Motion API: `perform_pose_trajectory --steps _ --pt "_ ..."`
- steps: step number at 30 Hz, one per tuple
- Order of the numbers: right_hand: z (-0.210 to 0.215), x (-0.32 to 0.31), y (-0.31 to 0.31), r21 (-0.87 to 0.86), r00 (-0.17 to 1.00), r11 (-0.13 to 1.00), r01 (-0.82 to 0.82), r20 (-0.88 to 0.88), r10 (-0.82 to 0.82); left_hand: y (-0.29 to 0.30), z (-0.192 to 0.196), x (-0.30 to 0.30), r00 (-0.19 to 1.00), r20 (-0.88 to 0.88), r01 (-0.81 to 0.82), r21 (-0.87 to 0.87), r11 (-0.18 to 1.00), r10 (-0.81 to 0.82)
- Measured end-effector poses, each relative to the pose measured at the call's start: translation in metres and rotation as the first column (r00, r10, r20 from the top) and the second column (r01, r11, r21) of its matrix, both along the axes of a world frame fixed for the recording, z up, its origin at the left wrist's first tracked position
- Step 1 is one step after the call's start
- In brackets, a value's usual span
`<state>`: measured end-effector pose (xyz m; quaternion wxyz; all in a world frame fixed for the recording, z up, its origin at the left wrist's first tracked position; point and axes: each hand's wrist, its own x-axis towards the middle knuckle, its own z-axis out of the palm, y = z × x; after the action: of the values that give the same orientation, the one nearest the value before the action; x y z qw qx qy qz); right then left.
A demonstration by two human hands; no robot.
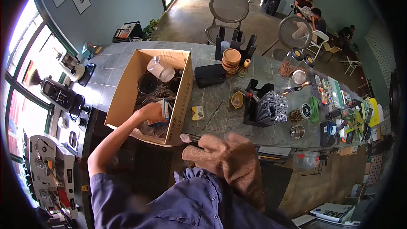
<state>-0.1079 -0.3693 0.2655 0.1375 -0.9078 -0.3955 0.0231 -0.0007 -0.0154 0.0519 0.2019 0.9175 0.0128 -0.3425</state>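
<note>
My left hand (150, 112) reaches into a large open cardboard box (179, 114), its fingers closed on a small blue-and-white carton (165, 109). Beside the carton lie thin, tangled items that I cannot make out. A clear jar with a pale lid (161, 69) lies tilted in the far part of the box, next to a dark round container (148, 84). A bunched brown cloth (229, 157) hangs in front of my body, at the counter's near edge. My right hand does not show; the cloth covers the place where its arm leads.
The grey tiled counter (203, 110) holds a small yellow-and-white packet (197, 113), stacked wooden bowls (231, 60), a black case (210, 75), a black holder with wrapped items (263, 110) and several jars. Coffee grinders (60, 95) and an espresso machine (51, 174) stand left. People sit far right.
</note>
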Motion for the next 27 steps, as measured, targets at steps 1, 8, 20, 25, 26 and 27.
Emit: perform_pose_trajectory --steps 1,8,20,25,26,27 --pt "-0.008 -0.001 0.003 -0.031 1.0 0.999 0.018 0.026 -0.017 -0.002 -0.001 -0.001 0.994 -0.106 0.015 0.015 1.0 -0.013" --pt "-0.064 -0.019 0.019 -0.212 0.979 0.964 0.162 0.159 -0.129 -0.001 -0.02 -0.01 0.889 -0.457 -0.063 -0.176 0.982 -0.025" --pt "-0.092 -0.035 0.046 0.059 0.823 0.829 0.557 -0.174 -0.541 0.02 0.091 -0.065 0.98 0.2 0.028 -0.239 0.971 0.02" --pt "-0.105 -0.036 0.091 0.172 0.753 0.734 0.658 -0.192 -0.63 -0.035 0.115 -0.136 0.816 0.437 -0.042 -0.607 0.794 0.378" --pt "-0.106 -0.03 0.097 0.197 0.74 0.713 0.673 -0.194 -0.644 -0.05 0.111 -0.147 0.841 0.352 -0.063 -0.692 0.72 0.412" --pt "-0.11 -0.035 0.111 0.221 0.732 0.698 0.681 -0.199 -0.651 -0.062 0.108 -0.158 0.858 0.26 -0.097 -0.765 0.637 0.443"
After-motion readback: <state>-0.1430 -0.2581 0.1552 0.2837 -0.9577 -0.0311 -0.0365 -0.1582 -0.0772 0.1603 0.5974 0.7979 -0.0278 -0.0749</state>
